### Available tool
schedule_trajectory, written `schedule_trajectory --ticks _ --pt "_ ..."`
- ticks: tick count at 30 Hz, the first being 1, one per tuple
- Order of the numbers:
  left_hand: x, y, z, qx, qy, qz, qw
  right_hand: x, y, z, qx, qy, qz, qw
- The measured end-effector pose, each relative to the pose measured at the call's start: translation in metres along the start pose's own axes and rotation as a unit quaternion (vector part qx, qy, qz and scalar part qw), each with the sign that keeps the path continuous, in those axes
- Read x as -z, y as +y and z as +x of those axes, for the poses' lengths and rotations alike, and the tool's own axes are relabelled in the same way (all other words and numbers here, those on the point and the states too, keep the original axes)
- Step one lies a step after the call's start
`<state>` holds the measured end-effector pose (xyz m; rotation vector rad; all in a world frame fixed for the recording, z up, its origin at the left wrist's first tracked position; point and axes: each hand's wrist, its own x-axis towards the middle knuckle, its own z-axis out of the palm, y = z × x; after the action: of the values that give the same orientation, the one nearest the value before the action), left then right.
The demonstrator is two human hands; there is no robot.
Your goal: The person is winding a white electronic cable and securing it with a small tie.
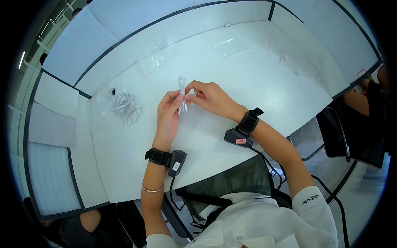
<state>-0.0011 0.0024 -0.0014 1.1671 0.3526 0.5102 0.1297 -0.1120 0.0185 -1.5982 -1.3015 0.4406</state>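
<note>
A small bundle of white cable [182,82] stands upright between my two hands, its loops showing above and below the fingers. My left hand [168,108] is closed round the middle of the bundle from the left. From the right, my right hand [211,98] pinches at the bundle's middle with thumb and forefinger. What exactly the right fingertips grip is too small to make out, perhaps an end of the cable or a tie. A heap of white cables [126,105] in clear plastic lies on the table to the left.
Clear plastic bags [157,60] lie along the back of the white table [256,91], with another bag [225,43] farther right. Low partition panels [198,25] enclose the table. Black wires run from both wrist devices [177,163]. Other people sit beyond the right and lower-left edges.
</note>
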Motion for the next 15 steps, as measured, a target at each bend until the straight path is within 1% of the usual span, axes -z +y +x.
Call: schedule_trajectory --ticks 1,3,6,9,12,15 --pt "-0.0009 0.0008 -0.0002 -0.011 -0.003 0.007 1.0 -0.0007 0.0021 -0.0003 0.007 0.015 0.005 1.0" --pt "-0.0021 0.0033 -0.0005 -0.023 -0.014 0.051 0.998 0.0034 0.0015 0.0001 -0.008 0.009 -0.042 0.999" --pt "-0.0048 0.0062 -0.0019 0.005 -0.008 0.061 0.998 0.0016 0.0019 0.0003 0.006 0.035 -0.036 0.999" --pt "-0.0049 0.0055 -0.0031 0.01 -0.001 0.087 0.996 -0.0008 -0.0007 -0.0013 -0.025 0.02 -0.014 0.999" --pt "-0.0066 0.0045 -0.0031 -0.002 0.006 0.112 0.994 0.0021 -0.0057 0.0006 -0.053 -0.014 -0.058 0.997" --pt "-0.0053 0.0031 -0.003 -0.022 -0.002 0.12 0.992 0.0011 -0.0062 -0.0007 -0.031 -0.006 -0.036 0.999"
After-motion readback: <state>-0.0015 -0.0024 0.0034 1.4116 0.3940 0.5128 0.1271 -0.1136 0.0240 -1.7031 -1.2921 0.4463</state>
